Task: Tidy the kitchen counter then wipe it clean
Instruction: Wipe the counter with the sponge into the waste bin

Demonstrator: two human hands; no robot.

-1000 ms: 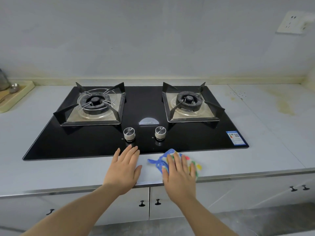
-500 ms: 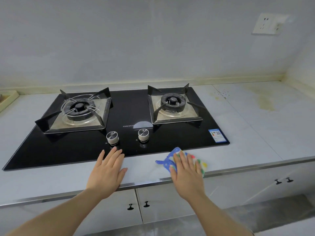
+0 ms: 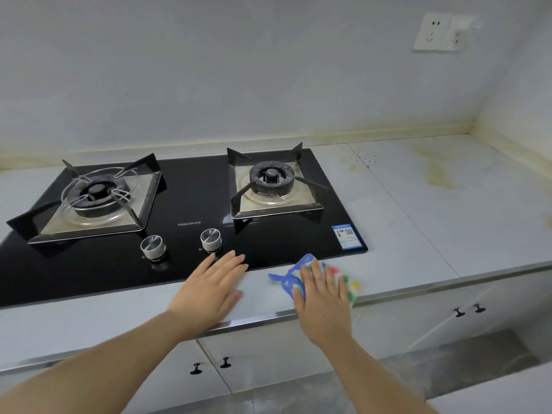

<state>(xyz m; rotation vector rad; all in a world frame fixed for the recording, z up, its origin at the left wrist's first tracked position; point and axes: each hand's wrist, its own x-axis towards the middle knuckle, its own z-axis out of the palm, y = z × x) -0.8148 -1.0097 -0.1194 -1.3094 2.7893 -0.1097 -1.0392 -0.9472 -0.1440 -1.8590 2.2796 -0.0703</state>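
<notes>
At the bottom of the frame, two bare forearms are seen reaching up from the lower corners toward the counter. Behind them, white cabinet doors [image 3: 268,351] are fitted with small black knobs [image 3: 225,362], and a strip of grey floor is visible at lower right.

Just below centre, the left hand [image 3: 209,291] is laid flat, palm down, on the front of the pale grey tiled counter [image 3: 418,234]. Its fingers are stretched straight and close together, nothing is held, and the fingertips reach over the near edge of the black glass gas hob [image 3: 191,204].

Just to the right of it, the right hand [image 3: 322,297] is pressed flat on a multicoloured cloth with a blue border [image 3: 289,277]. The fingers are extended and slightly spread rather than curled round it. The cloth is spread on the counter's front strip, between the hob's near right corner and the metal counter edge [image 3: 418,286].

Two silver knobs [image 3: 153,246] are set along the hob's front, with a blue label [image 3: 348,236] at its right corner. Further up, a left burner with a wire ring [image 3: 95,192] and a right burner [image 3: 271,177] are each framed by black pan supports.

Yellowish stains [image 3: 439,171] are seen on the counter at centre right. A white wall socket [image 3: 439,31] is mounted on the pale wall at upper right.
</notes>
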